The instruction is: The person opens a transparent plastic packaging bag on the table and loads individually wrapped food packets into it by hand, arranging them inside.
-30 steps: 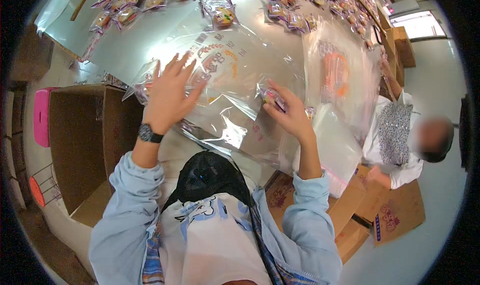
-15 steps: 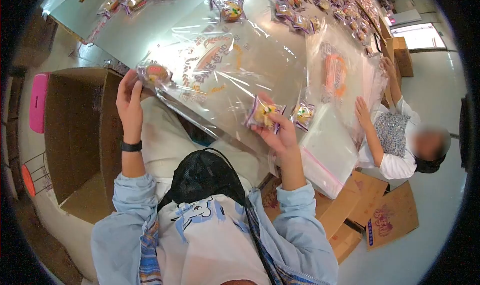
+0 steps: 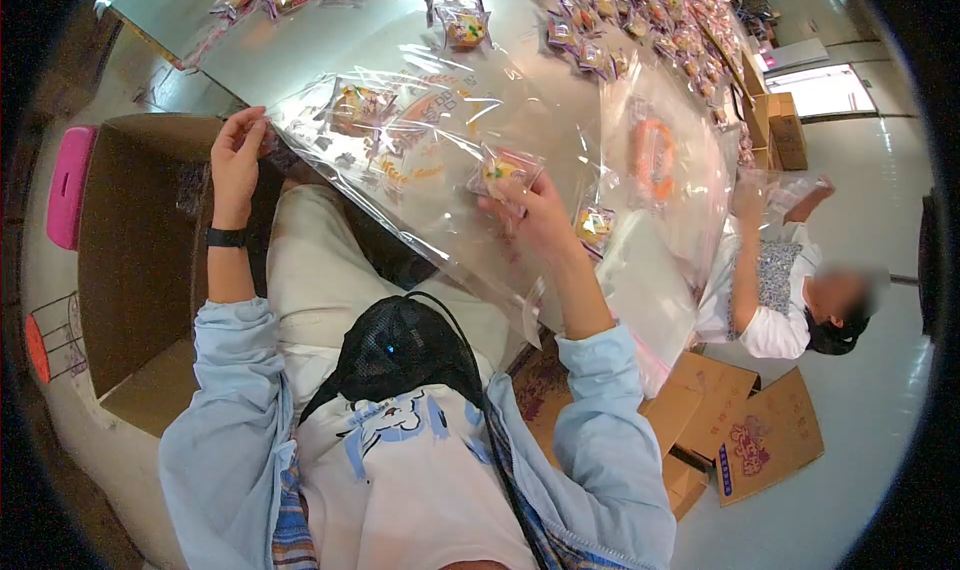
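Note:
A large clear printed plastic bag (image 3: pixel 450 190) lies over the near edge of the metal table. My left hand (image 3: pixel 238 160) pinches the bag's left corner. In my right hand (image 3: pixel 535 210) is a small wrapped snack packet (image 3: pixel 505 173), held over the bag between thumb and fingers. Another packet (image 3: pixel 360 107) rests at the bag's upper left, and one more packet (image 3: pixel 595 228) sits right of my right hand. Beyond the bag is a further packet (image 3: pixel 463 28).
Many wrapped packets (image 3: pixel 640 10) cover the far table. Stacked clear bags (image 3: pixel 660 160) lie at the right, beside a co-worker (image 3: pixel 780 280) handling clear plastic. An open cardboard box (image 3: pixel 140 260) and pink stool (image 3: pixel 70 188) stand left; cartons (image 3: pixel 770 435) lie lower right.
My left hand has moved from lying flat on the bag to its left corner, lifting that edge. My right hand has raised a packet. The co-worker's hands have moved from the bag stack.

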Motion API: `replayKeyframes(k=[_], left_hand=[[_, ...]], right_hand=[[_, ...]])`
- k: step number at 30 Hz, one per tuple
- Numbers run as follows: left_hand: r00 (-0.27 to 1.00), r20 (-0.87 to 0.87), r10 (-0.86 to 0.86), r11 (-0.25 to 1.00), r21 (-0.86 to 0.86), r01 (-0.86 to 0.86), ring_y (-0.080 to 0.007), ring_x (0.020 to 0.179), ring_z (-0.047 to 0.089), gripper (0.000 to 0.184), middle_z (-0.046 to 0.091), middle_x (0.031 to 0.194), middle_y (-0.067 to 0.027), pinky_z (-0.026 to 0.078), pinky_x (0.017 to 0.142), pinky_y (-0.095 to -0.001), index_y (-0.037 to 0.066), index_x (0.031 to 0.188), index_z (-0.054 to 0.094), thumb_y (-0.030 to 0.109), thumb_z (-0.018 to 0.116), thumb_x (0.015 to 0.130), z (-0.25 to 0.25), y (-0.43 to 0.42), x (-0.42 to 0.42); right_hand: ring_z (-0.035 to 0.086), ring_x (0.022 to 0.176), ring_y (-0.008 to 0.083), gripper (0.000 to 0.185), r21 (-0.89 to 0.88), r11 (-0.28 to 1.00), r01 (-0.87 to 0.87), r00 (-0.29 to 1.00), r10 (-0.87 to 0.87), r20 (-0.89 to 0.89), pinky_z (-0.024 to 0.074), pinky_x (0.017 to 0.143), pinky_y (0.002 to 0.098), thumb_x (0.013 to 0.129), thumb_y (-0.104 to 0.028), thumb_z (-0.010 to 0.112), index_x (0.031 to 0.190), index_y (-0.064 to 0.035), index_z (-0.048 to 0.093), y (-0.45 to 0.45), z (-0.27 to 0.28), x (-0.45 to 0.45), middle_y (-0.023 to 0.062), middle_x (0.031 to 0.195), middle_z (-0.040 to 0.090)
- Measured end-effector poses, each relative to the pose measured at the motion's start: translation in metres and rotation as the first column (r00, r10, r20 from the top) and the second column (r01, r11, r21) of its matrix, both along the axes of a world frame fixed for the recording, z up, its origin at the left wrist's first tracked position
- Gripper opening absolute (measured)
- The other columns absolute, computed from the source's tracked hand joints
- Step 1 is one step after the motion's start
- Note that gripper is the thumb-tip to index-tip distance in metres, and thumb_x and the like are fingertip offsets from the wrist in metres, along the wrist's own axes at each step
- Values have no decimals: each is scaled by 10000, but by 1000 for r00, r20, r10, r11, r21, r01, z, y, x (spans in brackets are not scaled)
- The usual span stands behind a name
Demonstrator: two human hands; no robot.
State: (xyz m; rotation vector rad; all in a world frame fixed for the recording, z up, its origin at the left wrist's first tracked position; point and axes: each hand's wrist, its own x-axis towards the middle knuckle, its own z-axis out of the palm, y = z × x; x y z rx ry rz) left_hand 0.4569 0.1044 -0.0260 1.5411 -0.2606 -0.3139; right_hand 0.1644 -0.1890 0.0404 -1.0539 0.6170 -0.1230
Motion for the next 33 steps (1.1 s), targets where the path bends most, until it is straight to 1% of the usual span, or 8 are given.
replayKeyframes(k=[3,9,10,13,17,22,26,33], left_hand=[[989,-131,-76,986,-155,55,-116,937,620,202,653,1038,-12,542,840,-292,35,1186,656,97,599,1002,9,-1,-10],[991,-135,-21,967,-254,-14,-115,928,626,169,662,1010,-16,547,818,-289,43,1138,661,73,603,981,11,25,-15],[992,-124,9,967,-252,-41,-108,921,625,167,667,1005,-13,543,815,-278,47,1131,668,79,610,978,-1,31,-10],[989,-28,148,988,45,-147,-101,916,621,189,674,998,-20,523,794,-267,46,1149,656,82,634,964,-21,33,-13],[963,140,230,973,-11,-231,-106,989,598,362,634,1160,-59,507,770,-259,31,1292,580,94,672,947,-12,6,-55],[938,-326,114,916,-332,-227,-240,1117,606,834,464,1426,-172,611,843,-403,37,1542,152,112,711,927,18,-14,-103],[939,-336,67,928,-324,-182,-251,1148,608,916,461,1438,-173,626,814,-409,38,1551,85,99,735,908,30,-30,-116],[922,-385,-30,950,-299,-94,-265,1187,609,876,418,1484,-159,617,794,-352,28,1491,180,88,792,866,37,-46,-140]], right_hand=[[618,1152,199,635,45,998,-35,997,32,72,562,910,326,900,-92,732,1474,-94,459,17,-6,10,121,1341,566],[639,1122,201,566,-643,750,-154,981,196,-6,528,968,339,924,-126,731,1427,-72,476,42,-16,23,91,1276,634],[623,1151,199,575,-456,882,-118,985,164,63,509,999,349,922,-155,741,1428,-75,478,38,-21,23,79,1271,639],[622,1146,189,560,-541,830,-133,978,199,65,510,993,340,931,-143,730,1428,-83,480,29,-29,20,79,1273,636],[633,1126,178,524,-426,903,-57,990,106,92,519,976,327,936,-118,720,1411,-68,503,26,-28,26,72,1273,632],[637,1105,179,504,52,998,-29,956,13,293,513,977,327,934,-85,710,1402,-50,527,36,-41,37,66,1273,632],[617,1132,175,469,-67,991,-114,992,117,52,506,995,329,933,-53,688,1374,-28,530,61,-13,55,79,1254,633],[680,1019,188,544,-207,963,-174,962,211,174,569,888,318,883,-62,765,1374,-21,533,98,-22,86,121,1193,671]])
